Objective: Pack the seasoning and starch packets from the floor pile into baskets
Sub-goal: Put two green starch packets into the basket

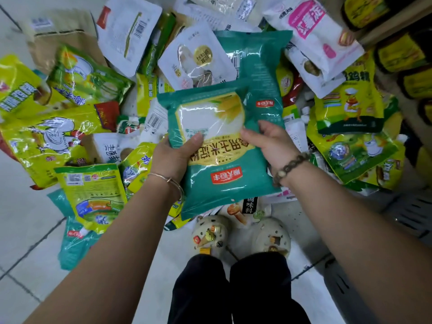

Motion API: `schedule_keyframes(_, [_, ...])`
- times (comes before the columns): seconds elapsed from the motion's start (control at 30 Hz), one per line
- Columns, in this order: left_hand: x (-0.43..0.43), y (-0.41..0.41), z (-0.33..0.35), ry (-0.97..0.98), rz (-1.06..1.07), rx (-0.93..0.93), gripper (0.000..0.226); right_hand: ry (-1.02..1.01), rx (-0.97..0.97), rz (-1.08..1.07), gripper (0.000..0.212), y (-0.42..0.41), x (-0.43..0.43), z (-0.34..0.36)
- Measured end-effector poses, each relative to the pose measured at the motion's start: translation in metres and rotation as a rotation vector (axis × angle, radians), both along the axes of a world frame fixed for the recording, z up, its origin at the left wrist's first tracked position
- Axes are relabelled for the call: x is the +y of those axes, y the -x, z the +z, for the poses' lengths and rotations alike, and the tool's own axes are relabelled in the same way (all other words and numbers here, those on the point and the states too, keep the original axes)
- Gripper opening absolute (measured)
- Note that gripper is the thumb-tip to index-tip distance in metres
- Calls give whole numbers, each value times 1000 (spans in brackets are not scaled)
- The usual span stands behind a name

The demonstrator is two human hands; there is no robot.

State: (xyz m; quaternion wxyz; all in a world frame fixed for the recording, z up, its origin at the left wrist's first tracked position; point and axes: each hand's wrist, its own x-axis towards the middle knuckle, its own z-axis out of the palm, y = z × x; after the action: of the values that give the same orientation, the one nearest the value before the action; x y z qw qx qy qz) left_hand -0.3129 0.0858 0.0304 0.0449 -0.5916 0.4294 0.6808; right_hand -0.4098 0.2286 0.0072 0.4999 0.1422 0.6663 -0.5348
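Both hands have the green starch packet (224, 183) up over the floor pile (70, 127): left hand (173, 157) thumb pinching one edge, right hand (271, 143) fingers curled round the other. It's slick plastic, so the second green packet (257, 61) behind it might slide free.

Pale tiled floor (23, 230) open at left. Heaped yellow, green and white plastic packets (58, 136) cover the floor ahead. Wooden shelf (388, 19) of dark yellow-labelled packs (402, 54) blocks the right. Large teal starch packet (229, 183), held in left hand (173, 157) and right hand (273, 146), fills the centre.
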Motion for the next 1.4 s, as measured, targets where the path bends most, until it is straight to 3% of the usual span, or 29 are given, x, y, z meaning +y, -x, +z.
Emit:
schedule_keyframes(0.07, [-2, 2, -3, 79, 58, 1, 8, -183, 265, -26, 13, 15, -5, -7])
schedule_keyframes(0.17, [-6, 1, -10, 154, 103, -9, 10, -476, 556, -150, 45, 48, -14, -26])
schedule_keyframes(0.3, [-10, -8, -16, 220, 107, -38, 10, -559, 355, 20, 84, 72, -31, -50])
schedule_keyframes(0.43, [-11, -14, -21, 255, 123, -63, 8, -574, 211, 37, 92, 88, -43, -50])
schedule_keyframes(0.53, [-12, -17, -24, 272, 113, -95, 15, -539, 67, 112, 86, 93, -42, -50])
schedule_keyframes(0.63, [-14, -18, -23, 283, 107, -108, 10, -439, 94, 18, 72, 85, -38, -47])
schedule_keyframes(0.77, [-13, -19, -14, 276, 101, -119, 10, -348, 240, -140, 24, 64, -19, -32])
schedule_keyframes(0.87, [-12, -19, 3, 270, 44, -121, 11, -371, 312, -181, 22, 50, 5, -5])
schedule_keyframes(1.17, [10, -15, 82, 302, -309, -78, 18, -333, 274, -288, 30, -8, 96, 104])
schedule_keyframes(1.4, [52, -4, 133, 354, -449, 27, 25, -264, 294, -386, 27, -43, 169, 171])
